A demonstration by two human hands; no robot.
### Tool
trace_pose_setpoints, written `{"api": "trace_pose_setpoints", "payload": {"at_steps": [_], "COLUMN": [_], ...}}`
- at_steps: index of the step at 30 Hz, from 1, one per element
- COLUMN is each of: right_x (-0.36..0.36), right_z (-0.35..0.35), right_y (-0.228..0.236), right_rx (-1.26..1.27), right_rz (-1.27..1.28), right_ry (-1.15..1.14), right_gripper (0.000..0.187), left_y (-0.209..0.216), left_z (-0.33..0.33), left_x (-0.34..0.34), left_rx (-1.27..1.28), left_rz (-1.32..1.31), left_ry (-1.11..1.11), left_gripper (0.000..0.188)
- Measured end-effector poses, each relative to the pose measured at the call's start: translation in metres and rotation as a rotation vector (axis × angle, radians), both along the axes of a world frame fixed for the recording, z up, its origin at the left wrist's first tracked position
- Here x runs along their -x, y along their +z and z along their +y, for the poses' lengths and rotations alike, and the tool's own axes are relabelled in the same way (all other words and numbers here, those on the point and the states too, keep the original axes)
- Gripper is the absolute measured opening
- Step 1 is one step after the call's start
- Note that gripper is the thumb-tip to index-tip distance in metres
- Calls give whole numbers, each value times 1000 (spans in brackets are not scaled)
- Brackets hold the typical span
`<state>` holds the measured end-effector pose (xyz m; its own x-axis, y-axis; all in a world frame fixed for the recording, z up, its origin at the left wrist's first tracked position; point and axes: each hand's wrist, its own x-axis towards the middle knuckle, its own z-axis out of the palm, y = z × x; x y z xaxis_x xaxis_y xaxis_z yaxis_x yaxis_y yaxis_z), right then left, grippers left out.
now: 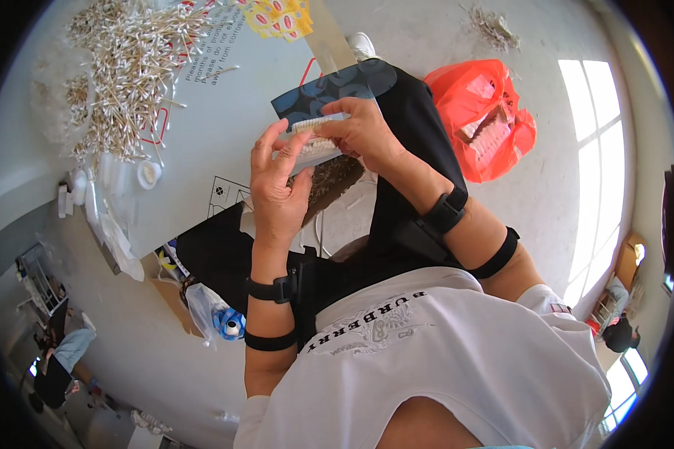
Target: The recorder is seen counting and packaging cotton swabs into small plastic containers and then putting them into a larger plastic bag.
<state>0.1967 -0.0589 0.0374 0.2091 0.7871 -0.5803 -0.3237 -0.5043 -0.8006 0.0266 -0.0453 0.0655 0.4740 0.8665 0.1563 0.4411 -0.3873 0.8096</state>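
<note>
Between my hands, over the near edge of the table, is a small clear box of cotton swabs (316, 150), its white tips packed in rows. My left hand (277, 187) grips its left end, fingers curved around it and the thumb low. From the right, my right hand (371, 138) pinches the top and right side of the box with thumb and fingers. The far side of the box is partly hidden by my fingers. Just beyond lies a dark blue patterned sheet (329, 91). A large heap of loose cotton swabs (139, 75) covers the far left of the table.
Yellow and red labels (277, 16) lie at the grey table's (195, 142) far edge. A round white container (149, 175) and clear plastic pieces sit at its left edge. On the floor to the right is a red plastic bag (479, 123) holding packs. Other people (56, 367) are farther off.
</note>
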Motion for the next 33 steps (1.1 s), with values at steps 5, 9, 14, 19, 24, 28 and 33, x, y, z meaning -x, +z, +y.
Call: {"api": "trace_pose_setpoints", "payload": {"at_steps": [5, 9, 14, 19, 24, 28, 33], "right_x": [-14, -21, -31, -29, -25, -30, -35], "right_z": [-1, -8, 6, 14, 15, 12, 11], "right_y": [0, 22, 23, 13, 7, 8, 7], "right_rx": [-167, -697, -930, -982, -941, -906, -843], "right_rz": [-391, -871, -996, -1033, -1068, -867, -703], "right_ry": [198, 311, 438, 485, 346, 360, 393], "right_gripper": [35, 36, 38, 29, 20, 24, 24], "left_y": [-9, -8, -7, -16, -22, -18, -18], "left_z": [16, 28, 42, 42, 46, 48, 50], "left_x": [-5, -8, -15, -18, -19, -15, -14], "left_rx": [-230, -261, -294, -338, -357, -264, -225], "left_rz": [33, 28, 8, 64, 8, -25, -34], "left_ry": [-59, -92, -145, -95, -49, -85, -81], "left_gripper": [47, 38, 32, 29, 27, 29, 30]}}
